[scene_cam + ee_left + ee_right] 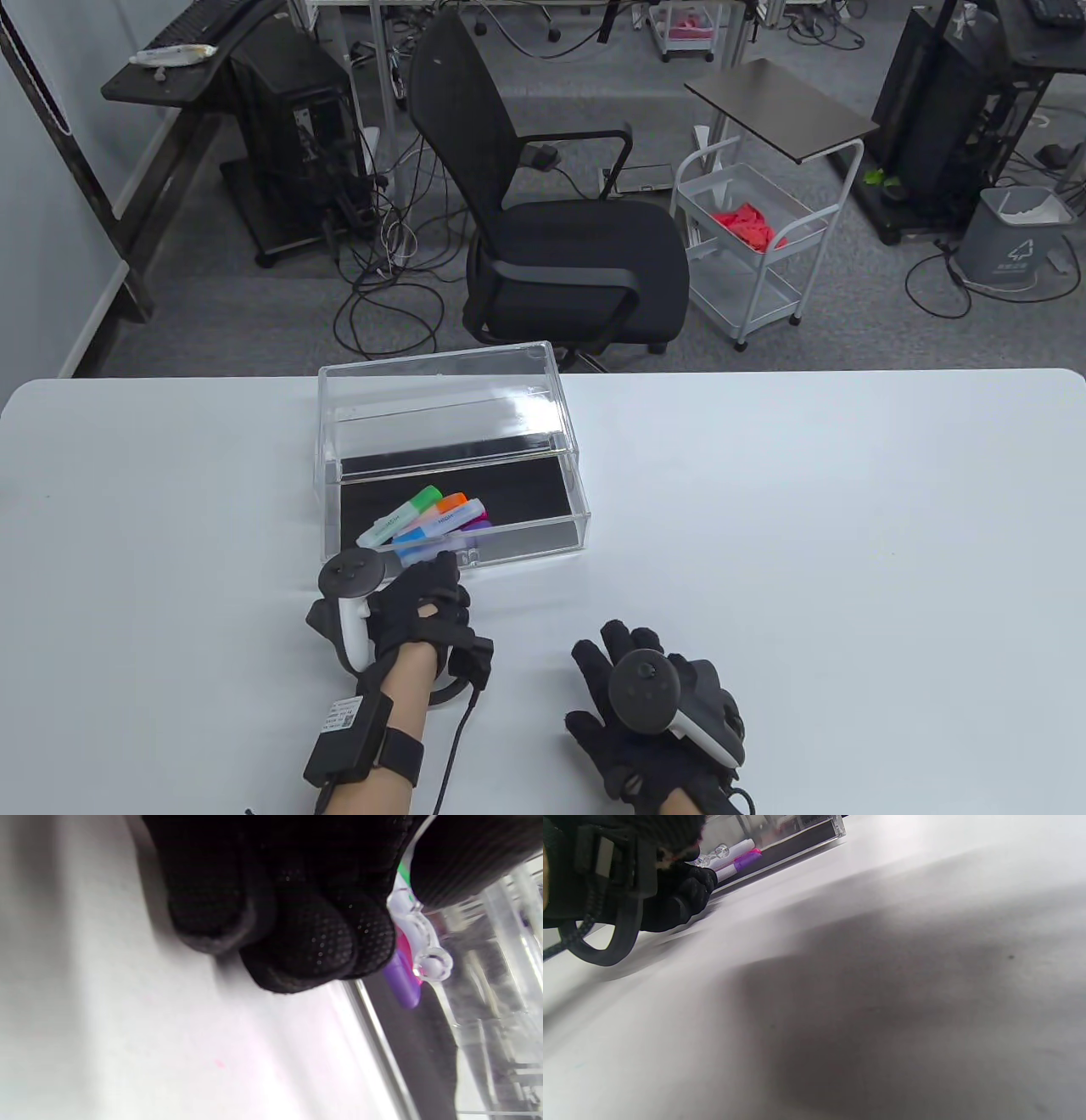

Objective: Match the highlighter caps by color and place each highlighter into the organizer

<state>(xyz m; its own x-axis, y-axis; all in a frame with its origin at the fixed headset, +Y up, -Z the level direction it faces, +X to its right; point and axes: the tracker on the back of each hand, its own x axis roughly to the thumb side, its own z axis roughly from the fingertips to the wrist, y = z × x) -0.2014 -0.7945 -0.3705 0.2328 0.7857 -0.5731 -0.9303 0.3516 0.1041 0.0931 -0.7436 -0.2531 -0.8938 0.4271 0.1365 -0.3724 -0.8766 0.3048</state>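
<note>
Highlighters (428, 519) capped green, orange, pink, purple, blue; heaped in open drawer of clear acrylic organizer (543, 407), just ahead of left hand (422, 604). Fingers (297, 942) curled at drawer's clear front handle (426, 955); actual grip on it not resolvable. Right hand (653, 722) flat on white table (848, 526), fingers spread, empty, well clear of drawer. Likely step: closing drawer. Push straight, slowly; watch for pens riding above rim.
</note>
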